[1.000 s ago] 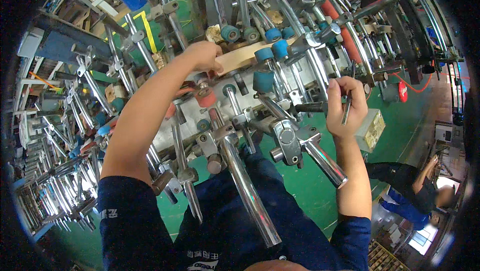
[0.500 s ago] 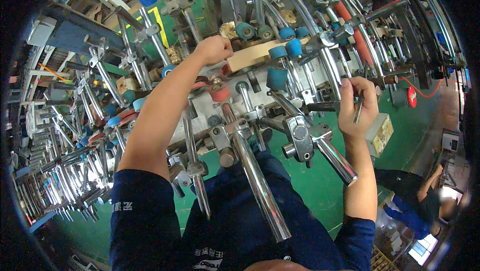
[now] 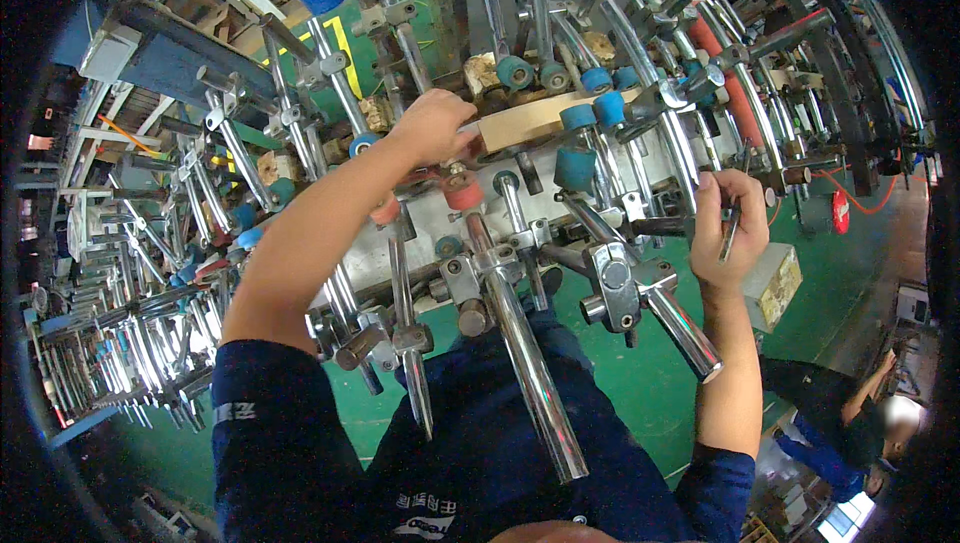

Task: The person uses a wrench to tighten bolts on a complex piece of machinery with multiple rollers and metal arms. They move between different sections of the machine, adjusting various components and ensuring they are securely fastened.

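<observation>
My left hand (image 3: 430, 130) is closed at the left end of a pale wooden strip (image 3: 530, 123). Its fingertips are hidden, so what they hold cannot be made out. Just below that hand, on the near side, is a red roller (image 3: 463, 191) on a metal rod. Blue rollers (image 3: 578, 119) lie against the strip farther right, with a larger teal roller (image 3: 574, 170) in front of them. My right hand (image 3: 733, 228) is closed around a slim, dark metal rod-like tool (image 3: 731, 230), beside the chrome rods on the right.
Chrome posts and clamps crowd both sides. A thick chrome bar (image 3: 535, 383) juts toward my body, and a shorter bar (image 3: 682, 333) lies near my right forearm. A pale block (image 3: 773, 288) sits beside my right wrist. At the lower right is another person (image 3: 850, 413).
The whole view has shifted, so the rig appears slightly farther right and lower. My left hand has moved a little toward me and left along the strip. My right hand keeps the slim tool.
</observation>
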A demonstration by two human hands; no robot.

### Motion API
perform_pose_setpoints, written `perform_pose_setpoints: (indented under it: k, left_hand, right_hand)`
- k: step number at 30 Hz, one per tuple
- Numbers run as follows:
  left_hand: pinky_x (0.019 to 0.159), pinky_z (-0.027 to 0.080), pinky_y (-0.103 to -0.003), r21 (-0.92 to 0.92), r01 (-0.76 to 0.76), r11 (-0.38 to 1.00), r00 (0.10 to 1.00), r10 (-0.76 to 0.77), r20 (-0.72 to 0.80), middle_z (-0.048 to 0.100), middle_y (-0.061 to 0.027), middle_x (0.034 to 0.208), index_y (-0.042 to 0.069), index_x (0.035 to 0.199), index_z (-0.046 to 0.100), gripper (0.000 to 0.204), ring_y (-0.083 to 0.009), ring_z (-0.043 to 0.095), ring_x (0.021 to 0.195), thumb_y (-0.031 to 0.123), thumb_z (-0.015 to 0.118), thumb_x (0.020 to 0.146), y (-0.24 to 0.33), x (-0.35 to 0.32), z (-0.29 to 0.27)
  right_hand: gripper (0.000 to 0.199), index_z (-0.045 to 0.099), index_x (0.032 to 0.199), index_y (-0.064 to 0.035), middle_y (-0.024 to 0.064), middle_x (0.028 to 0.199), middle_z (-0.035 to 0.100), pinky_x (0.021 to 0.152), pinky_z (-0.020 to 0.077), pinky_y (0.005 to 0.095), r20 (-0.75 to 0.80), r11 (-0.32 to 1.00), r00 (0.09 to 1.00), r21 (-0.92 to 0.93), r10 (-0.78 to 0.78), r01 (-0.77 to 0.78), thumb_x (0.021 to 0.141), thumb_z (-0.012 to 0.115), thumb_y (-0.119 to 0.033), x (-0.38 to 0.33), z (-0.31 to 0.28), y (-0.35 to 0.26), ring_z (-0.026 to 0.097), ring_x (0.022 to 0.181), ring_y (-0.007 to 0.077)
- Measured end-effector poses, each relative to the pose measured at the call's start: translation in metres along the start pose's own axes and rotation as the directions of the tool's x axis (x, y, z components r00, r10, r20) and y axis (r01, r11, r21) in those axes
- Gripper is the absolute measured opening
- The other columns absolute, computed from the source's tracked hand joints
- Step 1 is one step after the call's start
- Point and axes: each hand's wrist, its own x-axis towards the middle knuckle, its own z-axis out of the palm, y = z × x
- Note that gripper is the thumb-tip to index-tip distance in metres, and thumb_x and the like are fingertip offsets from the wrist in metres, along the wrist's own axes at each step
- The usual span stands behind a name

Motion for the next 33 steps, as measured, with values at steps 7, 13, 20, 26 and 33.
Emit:
perform_pose_setpoints:
  k: [7,13,20,26,33]
  left_hand:
    - [0.083,0.053,-0.049,0.322,0.171,0.931,0.798,-0.323,0.509,0.070,-0.0192,0.093,0.005,0.092,0.066,0.034,-0.0373,0.067,0.093,0.038,0.061,0.089,0.006,-0.069,-0.090]
    - [0.077,0.053,-0.047,0.040,0.264,0.964,0.799,-0.242,0.551,0.071,-0.0166,0.095,0.004,0.103,0.065,0.037,-0.0380,0.068,0.090,0.038,0.066,0.087,0.025,-0.131,-0.129]
    - [0.087,0.052,-0.040,-0.237,0.437,0.868,0.773,-0.228,0.592,0.071,-0.0147,0.106,0.006,0.127,0.061,0.053,-0.0333,0.068,0.100,0.034,0.075,0.084,0.071,-0.183,-0.174]
    - [0.094,0.051,-0.039,-0.431,0.566,0.702,0.738,-0.200,0.644,0.068,-0.0139,0.117,0.007,0.133,0.059,0.060,-0.0274,0.067,0.106,0.027,0.080,0.081,0.116,-0.215,-0.213]
    - [0.093,0.051,-0.041,-0.334,0.443,0.832,0.815,-0.219,0.536,0.064,-0.0174,0.119,0.006,0.128,0.059,0.053,-0.0352,0.064,0.106,0.025,0.078,0.082,0.163,-0.225,-0.208]
  right_hand:
    - [0.008,0.064,0.093,-0.0009,0.0067,0.081,0.063,0.064,0.0470,0.0259,-0.019,0.998,1.000,0.066,0.023,-0.022,0.090,0.069,-0.005,0.000,0.001,0.000,0.058,0.069,0.0122]
    - [0.008,0.065,0.096,-0.0013,0.0032,0.080,0.064,0.063,0.0468,0.0229,-0.045,0.993,0.999,0.119,0.019,-0.014,0.090,0.069,-0.004,-0.004,0.003,0.006,0.057,0.069,0.0079]
    - [0.008,0.065,0.096,-0.0008,0.0005,0.078,0.063,0.058,0.0425,0.0201,-0.029,0.982,0.998,0.182,0.052,-0.046,0.090,0.069,-0.003,-0.004,0.003,0.004,0.054,0.065,0.0041]
    - [0.007,0.066,0.092,-0.0031,0.0041,0.077,0.063,0.061,0.0466,0.0238,-0.045,0.986,0.998,0.164,0.049,-0.041,0.088,0.071,-0.006,-0.005,0.004,0.006,0.059,0.066,0.0089]
    - [0.007,0.065,0.092,-0.0046,0.0035,0.074,0.063,0.060,0.0471,0.0243,-0.049,0.990,0.997,0.130,0.062,-0.055,0.088,0.071,-0.006,-0.004,-0.005,0.006,0.059,0.064,0.0089]
